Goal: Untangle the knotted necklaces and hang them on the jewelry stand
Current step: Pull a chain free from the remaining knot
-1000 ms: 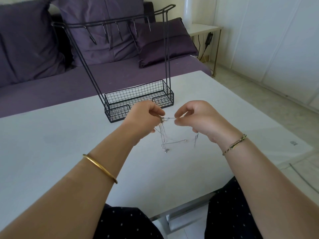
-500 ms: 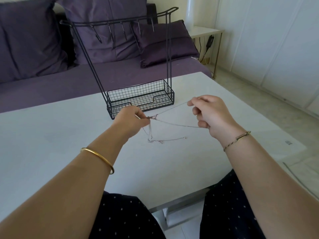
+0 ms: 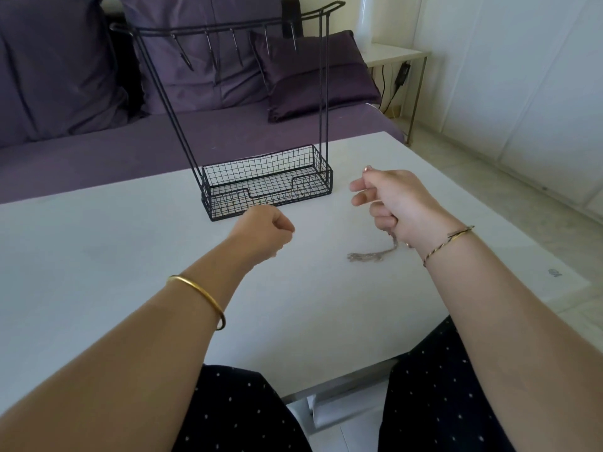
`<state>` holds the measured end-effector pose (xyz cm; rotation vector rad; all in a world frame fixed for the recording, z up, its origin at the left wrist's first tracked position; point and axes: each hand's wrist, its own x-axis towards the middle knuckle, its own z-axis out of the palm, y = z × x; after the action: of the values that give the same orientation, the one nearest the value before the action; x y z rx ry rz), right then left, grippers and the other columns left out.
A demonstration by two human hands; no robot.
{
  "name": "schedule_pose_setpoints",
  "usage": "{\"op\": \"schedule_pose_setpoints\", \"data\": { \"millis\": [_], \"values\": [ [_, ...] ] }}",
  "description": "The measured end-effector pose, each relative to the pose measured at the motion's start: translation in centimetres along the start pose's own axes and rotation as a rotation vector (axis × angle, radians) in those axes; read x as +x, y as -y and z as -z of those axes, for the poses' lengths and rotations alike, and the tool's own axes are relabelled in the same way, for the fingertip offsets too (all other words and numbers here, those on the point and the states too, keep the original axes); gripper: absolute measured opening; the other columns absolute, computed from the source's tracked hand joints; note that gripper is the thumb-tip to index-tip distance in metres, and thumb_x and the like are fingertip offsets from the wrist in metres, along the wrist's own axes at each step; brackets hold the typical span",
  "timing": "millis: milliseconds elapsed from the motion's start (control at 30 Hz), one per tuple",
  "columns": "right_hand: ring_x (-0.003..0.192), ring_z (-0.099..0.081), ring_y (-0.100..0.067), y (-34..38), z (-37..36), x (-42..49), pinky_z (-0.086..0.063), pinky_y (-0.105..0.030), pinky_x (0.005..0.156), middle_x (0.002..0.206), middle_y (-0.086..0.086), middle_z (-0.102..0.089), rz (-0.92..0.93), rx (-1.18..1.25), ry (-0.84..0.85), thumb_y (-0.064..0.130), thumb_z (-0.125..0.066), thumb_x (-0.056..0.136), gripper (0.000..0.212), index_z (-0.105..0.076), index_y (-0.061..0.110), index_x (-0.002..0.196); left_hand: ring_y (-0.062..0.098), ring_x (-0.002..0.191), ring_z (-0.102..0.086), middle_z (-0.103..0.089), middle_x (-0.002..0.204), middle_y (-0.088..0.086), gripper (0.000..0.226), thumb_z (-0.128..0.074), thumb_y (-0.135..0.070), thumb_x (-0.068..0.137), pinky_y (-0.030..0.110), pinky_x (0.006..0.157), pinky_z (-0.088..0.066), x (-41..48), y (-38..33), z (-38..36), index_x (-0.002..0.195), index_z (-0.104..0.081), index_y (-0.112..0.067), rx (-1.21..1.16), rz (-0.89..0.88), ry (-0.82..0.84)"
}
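Silver necklace chains (image 3: pixel 372 255) hang in a bunch from the bottom of my right hand (image 3: pixel 393 200), and their lower end lies on the white table (image 3: pixel 130 256). My right hand grips them in its curled fingers, to the right of the jewelry stand. My left hand (image 3: pixel 264 230) hovers just in front of the stand's basket, fingers curled with the thumb on the forefinger; no chain shows in it. The black wire jewelry stand (image 3: pixel 321 93) is upright at the table's far side, with a mesh basket base (image 3: pixel 267 187) and bare hooks on its top bar (image 3: pixel 228 29).
A purple sofa (image 3: pixel 98 151) with cushions runs behind the table. A small side table (image 3: pixel 394 55) with a cable stands at the back right. The table's near edge is above my knees, and tiled floor lies to the right.
The chains, first held between both hands and then stretched as the right hand drew away, now hang bunched from my right hand alone. My left hand no longer visibly pinches them.
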<state>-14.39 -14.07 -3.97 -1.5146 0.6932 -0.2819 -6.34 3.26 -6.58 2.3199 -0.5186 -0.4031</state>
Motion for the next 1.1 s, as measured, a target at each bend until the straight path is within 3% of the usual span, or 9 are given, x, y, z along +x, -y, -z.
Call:
{"op": "schedule_pose_setpoints", "data": {
  "millis": [133,267,333,433,533,700,867,1033,1100],
  "values": [
    [0.032,-0.02,-0.006,1.3,0.0,-0.2,-0.014,-0.016,0.032,0.064,-0.004,-0.058,0.073,0.019,0.086,0.028,-0.043,0.1,0.035,-0.065,0.009,0.08,0.021,0.099,-0.06,-0.061,0.12,0.006,0.037,-0.064,-0.018,0.089,0.032,0.085,-0.051,1.0,-1.2,-2.5,0.124,-0.058,-0.011,0.18,-0.106,0.137],
    [0.032,-0.02,-0.004,2.7,0.1,-0.3,-0.015,-0.016,0.031,0.063,-0.004,-0.059,0.12,0.065,0.215,0.031,-0.039,0.102,0.04,-0.065,0.007,0.083,0.021,0.114,-0.053,-0.047,0.133,0.005,0.065,-0.07,-0.024,0.086,0.031,0.086,-0.048,1.9,-2.5,-4.4,0.143,-0.038,-0.017,0.054,-0.137,0.229],
    [0.031,-0.021,-0.003,3.3,0.1,-0.3,-0.015,-0.015,0.03,0.063,-0.003,-0.059,0.123,0.103,0.299,0.034,-0.038,0.102,0.042,-0.065,0.007,0.085,0.017,0.103,-0.055,-0.054,0.12,0.004,0.047,-0.066,-0.02,0.089,0.026,0.081,-0.047,2.2,-2.8,-4.5,0.132,-0.05,-0.018,0.005,-0.15,0.229],
    [0.031,-0.021,-0.003,3.5,0.6,0.0,-0.016,-0.014,0.03,0.065,-0.003,-0.06,0.11,0.174,0.367,0.036,-0.036,0.102,0.043,-0.066,0.008,0.088,0.012,0.074,-0.059,-0.067,0.091,0.004,0.01,-0.057,-0.012,0.094,0.013,0.058,-0.044,2.5,-2.7,-3.9,0.1,-0.065,-0.01,-0.115,-0.113,0.219],
    [0.031,-0.021,-0.003,2.8,1.5,0.7,-0.017,-0.014,0.029,0.07,-0.004,-0.063,0.09,0.232,0.292,0.036,-0.036,0.102,0.04,-0.064,0.009,0.093,0.013,0.064,-0.058,-0.065,0.08,0.004,0.007,-0.06,-0.015,0.094,0.013,0.053,-0.043,2.4,-1.9,-2.6,0.093,-0.063,-0.009,-0.214,-0.024,0.239],
    [0.031,-0.021,-0.003,1.0,2.7,2.2,-0.016,-0.015,0.028,0.078,-0.007,-0.064,0.024,0.225,0.08,0.021,-0.038,0.101,0.027,-0.06,0.009,0.088,0.012,0.061,-0.043,-0.053,0.079,0.005,0.019,-0.069,-0.009,0.086,0.022,0.057,-0.042,1.3,-0.6,0.5,0.104,-0.063,-0.01,-0.259,0.098,0.336],
    [0.034,-0.023,-0.008,-0.4,2.1,3.0,-0.014,-0.012,0.032,0.071,-0.009,-0.059,-0.005,-0.045,-0.031,0.013,-0.039,0.098,0.026,-0.059,0.007,0.083,0.016,0.073,-0.047,-0.061,0.096,0.004,0.019,-0.063,-0.005,0.088,0.025,0.06,-0.041,0.4,0.5,2.4,0.104,-0.061,-0.016,-0.01,0.042,0.209],
    [0.044,-0.028,-0.014,-2.2,1.3,3.5,-0.018,-0.011,0.032,0.072,-0.01,-0.056,0.019,-0.38,-0.026,0.001,-0.043,0.091,0.019,-0.062,0.004,0.091,0.02,0.072,-0.035,-0.058,0.065,-0.009,0.014,-0.062,-0.018,0.092,0.026,0.057,-0.031,-0.5,1.0,4.0,0.083,-0.073,-0.021,-0.011,0.013,0.156],
    [0.048,-0.031,-0.017,-3.1,1.1,4.0,-0.022,-0.016,0.036,0.074,-0.012,-0.055,0.031,-0.528,-0.003,0.001,-0.046,0.089,0.018,-0.063,0.001,0.093,0.02,0.07,-0.031,-0.05,0.065,-0.001,0.017,-0.062,-0.019,0.092,0.027,0.055,-0.029,-0.6,0.9,4.1,0.079,-0.073,-0.021,-0.035,0.02,0.137]
  ]
}}
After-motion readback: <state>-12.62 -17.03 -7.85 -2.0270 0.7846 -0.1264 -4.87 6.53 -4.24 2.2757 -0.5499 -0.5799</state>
